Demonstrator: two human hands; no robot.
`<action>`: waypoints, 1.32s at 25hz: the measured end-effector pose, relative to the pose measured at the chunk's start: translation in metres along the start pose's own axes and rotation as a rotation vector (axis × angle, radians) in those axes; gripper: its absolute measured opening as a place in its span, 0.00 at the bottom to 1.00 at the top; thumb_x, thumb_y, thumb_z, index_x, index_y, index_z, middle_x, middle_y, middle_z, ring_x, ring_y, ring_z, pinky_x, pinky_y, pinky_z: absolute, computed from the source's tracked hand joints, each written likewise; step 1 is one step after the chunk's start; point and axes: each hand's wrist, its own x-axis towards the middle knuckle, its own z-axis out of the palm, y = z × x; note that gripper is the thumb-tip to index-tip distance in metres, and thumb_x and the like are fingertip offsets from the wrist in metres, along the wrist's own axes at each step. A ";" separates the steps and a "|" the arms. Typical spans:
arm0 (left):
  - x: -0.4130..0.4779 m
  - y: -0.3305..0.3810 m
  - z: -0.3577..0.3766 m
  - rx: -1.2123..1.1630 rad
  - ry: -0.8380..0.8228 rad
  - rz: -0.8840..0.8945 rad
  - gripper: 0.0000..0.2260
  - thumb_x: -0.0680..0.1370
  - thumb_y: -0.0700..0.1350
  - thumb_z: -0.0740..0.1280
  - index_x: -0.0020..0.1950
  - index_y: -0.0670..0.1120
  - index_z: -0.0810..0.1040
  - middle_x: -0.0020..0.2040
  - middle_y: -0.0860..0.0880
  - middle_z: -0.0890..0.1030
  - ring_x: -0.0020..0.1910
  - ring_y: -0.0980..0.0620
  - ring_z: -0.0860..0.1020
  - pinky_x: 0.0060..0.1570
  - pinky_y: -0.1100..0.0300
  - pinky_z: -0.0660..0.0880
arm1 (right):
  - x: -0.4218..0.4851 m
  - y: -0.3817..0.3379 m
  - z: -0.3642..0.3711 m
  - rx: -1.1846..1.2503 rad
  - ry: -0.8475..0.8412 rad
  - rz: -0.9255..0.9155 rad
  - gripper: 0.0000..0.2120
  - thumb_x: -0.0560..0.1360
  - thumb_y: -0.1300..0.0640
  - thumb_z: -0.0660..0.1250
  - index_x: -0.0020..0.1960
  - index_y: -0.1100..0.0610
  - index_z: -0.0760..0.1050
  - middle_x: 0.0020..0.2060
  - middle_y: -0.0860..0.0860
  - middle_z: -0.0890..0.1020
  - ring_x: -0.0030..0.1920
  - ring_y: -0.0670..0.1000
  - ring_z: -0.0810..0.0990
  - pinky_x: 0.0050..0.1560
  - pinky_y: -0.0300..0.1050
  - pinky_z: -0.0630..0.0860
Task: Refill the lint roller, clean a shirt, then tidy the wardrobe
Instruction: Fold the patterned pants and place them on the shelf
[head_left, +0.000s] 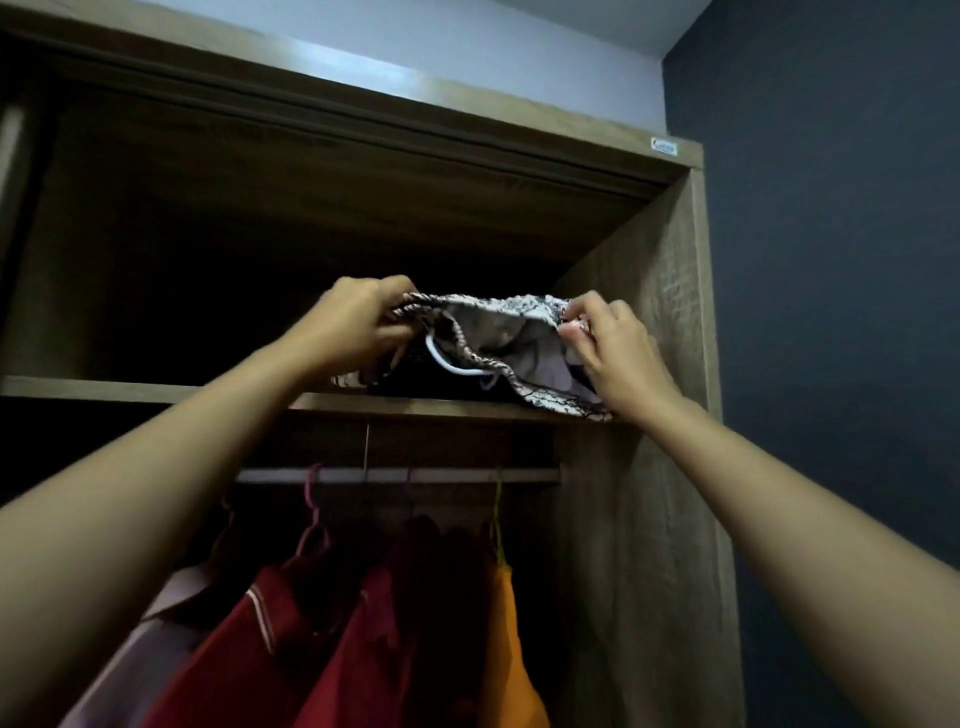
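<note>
A patterned black-and-white fabric bag (498, 332) rests on the wardrobe's upper shelf (156, 391), its mouth held wide. My left hand (358, 325) grips the left rim and my right hand (610, 348) pinches the right rim. A white cord (452, 366) loops out at the bag's front. Dark and pale cloth shows inside the bag; what it is I cannot tell. No lint roller is in view.
Below the shelf, a rail (395, 475) carries hangers with red garments (249, 639) and an orange one (511, 649). The wardrobe's side panel (660, 467) stands at the right, against a dark blue wall (831, 260). The shelf's left part is in deep shadow.
</note>
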 end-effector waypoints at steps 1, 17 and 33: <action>-0.007 0.002 -0.015 -0.039 0.001 -0.002 0.06 0.74 0.40 0.69 0.50 0.43 0.77 0.43 0.43 0.82 0.44 0.47 0.80 0.43 0.56 0.72 | -0.002 -0.008 -0.010 0.110 0.014 -0.008 0.10 0.78 0.49 0.60 0.55 0.53 0.72 0.45 0.53 0.71 0.46 0.54 0.74 0.48 0.46 0.69; -0.198 0.056 -0.118 -0.563 -0.080 -0.263 0.19 0.69 0.63 0.69 0.51 0.50 0.80 0.45 0.52 0.84 0.44 0.58 0.81 0.44 0.64 0.78 | -0.118 -0.078 -0.111 0.557 -0.762 0.037 0.12 0.78 0.46 0.56 0.54 0.51 0.72 0.45 0.51 0.77 0.44 0.49 0.74 0.47 0.43 0.70; -0.337 0.077 -0.119 -1.022 -0.124 -0.683 0.16 0.59 0.59 0.77 0.37 0.50 0.81 0.32 0.53 0.82 0.31 0.59 0.80 0.31 0.68 0.76 | -0.256 -0.089 -0.111 0.940 -1.000 0.224 0.11 0.66 0.57 0.72 0.47 0.50 0.77 0.38 0.45 0.82 0.38 0.43 0.80 0.39 0.33 0.76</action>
